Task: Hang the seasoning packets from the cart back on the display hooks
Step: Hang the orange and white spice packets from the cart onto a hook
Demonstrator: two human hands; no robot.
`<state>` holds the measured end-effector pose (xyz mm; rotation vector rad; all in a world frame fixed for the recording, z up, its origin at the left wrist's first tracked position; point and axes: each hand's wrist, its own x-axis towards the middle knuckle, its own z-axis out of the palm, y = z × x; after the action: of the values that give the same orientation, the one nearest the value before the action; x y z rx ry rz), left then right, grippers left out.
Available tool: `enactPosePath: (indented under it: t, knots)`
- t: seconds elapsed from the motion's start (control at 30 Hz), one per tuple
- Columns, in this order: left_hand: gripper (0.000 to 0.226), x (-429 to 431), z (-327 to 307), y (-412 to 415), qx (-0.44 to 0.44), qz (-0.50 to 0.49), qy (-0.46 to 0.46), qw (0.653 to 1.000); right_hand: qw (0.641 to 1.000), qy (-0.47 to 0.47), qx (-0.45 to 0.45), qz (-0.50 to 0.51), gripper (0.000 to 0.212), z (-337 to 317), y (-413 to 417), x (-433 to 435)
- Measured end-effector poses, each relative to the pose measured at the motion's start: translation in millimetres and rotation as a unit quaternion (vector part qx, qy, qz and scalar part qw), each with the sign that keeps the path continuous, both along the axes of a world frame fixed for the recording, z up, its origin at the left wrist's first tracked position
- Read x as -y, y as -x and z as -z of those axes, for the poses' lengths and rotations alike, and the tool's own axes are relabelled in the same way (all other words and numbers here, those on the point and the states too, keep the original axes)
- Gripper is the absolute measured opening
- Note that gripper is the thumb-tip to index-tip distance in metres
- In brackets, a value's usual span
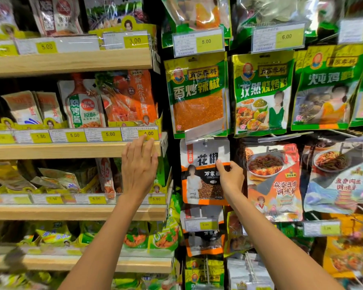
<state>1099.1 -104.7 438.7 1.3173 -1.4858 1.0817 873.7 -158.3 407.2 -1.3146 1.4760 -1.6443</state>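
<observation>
Person's right hand [231, 177] pinched an orange-and-white seasoning packet [197, 185] by its right edge.
The packet sat at six o'clock of a green chilli packet [197, 95]; the left hand [139, 164], at its nine o'clock, was spread flat, holding nothing.

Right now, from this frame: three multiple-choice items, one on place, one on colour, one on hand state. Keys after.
1. Where is the peppercorn packet that the right hand pinches?
A. Lying on a shelf
B. Just below the chilli-flake packet
C. In a cart
2. What colour is that packet's border?
A. Blue
B. Purple
C. Orange
3. How is the left hand?
A. Open, fingers straight at the shelf edge
B. Gripping a packet
C. Out of view
Key: 1 B, it sits under the chilli flakes; 2 C, orange trim rims it; 3 A, straight fingers by the 4.00 price tag hold nothing.
</observation>
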Motion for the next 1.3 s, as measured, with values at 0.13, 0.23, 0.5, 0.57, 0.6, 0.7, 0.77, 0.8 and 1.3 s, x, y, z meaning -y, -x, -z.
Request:
enactPosePath:
  t: [0.13, 0.23, 0.5, 0.57, 0.6, 0.7, 0.77, 0.8, 1.3]
  knots:
    - [0.035, -11.9, 5.4, 6.8, -0.027, -0.001, 0.009, 1.000, 0.999, 0.014, -0.052, 0.005, 0.045, 14.1, 8.0, -19.6]
    - [0.032, -27.1, 22.7, 24.1, -0.066, 0.038, 0.026, 0.997, 0.996, 0.041, -0.079, -0.009, 0.054, 28.4, 12.9, -36.5]
    - [0.059, -12.7, 47.4, 95.7, -0.354, 0.271, -0.264, 0.855, 0.992, 0.046, -0.086, -0.080, 0.078, 16.6, 13.0, -16.1]
    - [0.072, 11.2, 39.9, 96.9, -0.428, 0.287, -0.307, 0.800, 0.993, 0.021, -0.068, -0.096, 0.086, 10.8, 10.2, -2.7]
    - [0.075, 23.7, 35.2, 96.1, -0.454, 0.294, -0.322, 0.777, 0.993, 0.007, -0.056, -0.103, 0.090, 8.1, 9.3, 4.3]
    - [0.071, 55.7, 26.7, 96.5, -0.510, 0.327, -0.334, 0.722, 0.992, -0.030, -0.015, -0.121, 0.097, 1.5, 8.5, 26.9]
    - [0.059, 71.3, 25.2, 96.7, -0.552, 0.338, -0.325, 0.689, 0.991, -0.049, 0.004, -0.127, 0.092, -1.7, 7.6, 39.8]
    - [0.052, 77.5, 24.8, 95.9, -0.566, 0.336, -0.320, 0.682, 0.991, -0.059, 0.011, -0.116, 0.084, -1.7, 7.2, 46.6]
    - [0.039, 99.1, 26.7, 100.6, -0.610, 0.337, -0.275, 0.663, 0.987, -0.033, 0.068, -0.140, 0.035, 7.1, 10.3, 63.5]
